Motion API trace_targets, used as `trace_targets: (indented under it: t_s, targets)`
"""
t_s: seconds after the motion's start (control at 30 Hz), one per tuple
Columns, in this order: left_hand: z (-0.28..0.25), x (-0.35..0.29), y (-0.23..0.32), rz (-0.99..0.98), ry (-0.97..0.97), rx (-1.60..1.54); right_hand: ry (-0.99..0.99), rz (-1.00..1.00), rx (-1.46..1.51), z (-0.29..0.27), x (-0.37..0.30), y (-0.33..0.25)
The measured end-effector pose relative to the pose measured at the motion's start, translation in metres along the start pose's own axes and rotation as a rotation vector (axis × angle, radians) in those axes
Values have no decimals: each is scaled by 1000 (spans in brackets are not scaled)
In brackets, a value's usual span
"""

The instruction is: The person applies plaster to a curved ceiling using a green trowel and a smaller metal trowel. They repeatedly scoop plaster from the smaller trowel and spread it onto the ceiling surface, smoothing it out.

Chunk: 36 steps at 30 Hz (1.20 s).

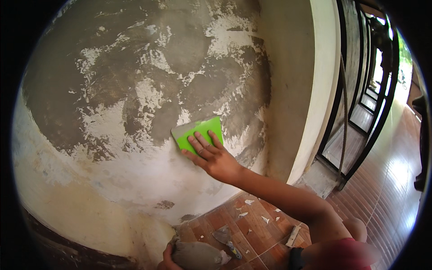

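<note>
My right hand (210, 155) holds a green plastic putty spreader (201, 133) flat against the wall, its fingers spread over the front face and the thumb hidden. Grey filler coats the spreader's upper edge. Around it the wall (135, 112) is patched with dark grey filler over white, rough-edged areas. At the bottom, my left hand (168, 260) is wrapped round the left side of a rounded, grey, filler-smeared bundle (196, 255) with a pale end. What the bundle is, I cannot tell, and most of that hand is cut off.
On the tiled floor (265, 240) lie a putty knife (227, 239), a tool with a pale wooden edge (294, 236) and several white flakes (243, 214). A wall corner (310, 99) juts out at the right, beside a black-framed door (351, 130). Dark wood edges the lower left.
</note>
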<state>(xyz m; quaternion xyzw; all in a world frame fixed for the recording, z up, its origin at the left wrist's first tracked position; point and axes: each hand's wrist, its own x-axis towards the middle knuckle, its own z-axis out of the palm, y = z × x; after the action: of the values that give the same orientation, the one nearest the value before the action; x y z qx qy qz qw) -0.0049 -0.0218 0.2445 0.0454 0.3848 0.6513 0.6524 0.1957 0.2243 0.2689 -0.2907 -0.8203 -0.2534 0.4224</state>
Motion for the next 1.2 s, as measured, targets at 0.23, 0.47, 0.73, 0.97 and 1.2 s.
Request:
trace_targets:
  t_s: [0.23,0.47,0.73,0.97,1.2]
  targets:
    - [7,-3,-6,90,-137,223,-39,187,531,-35,-22,-37]
    - [37,-1,-40,148,390,154,302,342,581,-70,-2,7]
    - [25,1,-74,701,97,755,726,469,-25,-71,52,78]
    - [21,20,-53,180,212,214,414,383,-7,19,62,18]
    - [18,14,-52,189,266,185,187,233,46,42,39,-49]
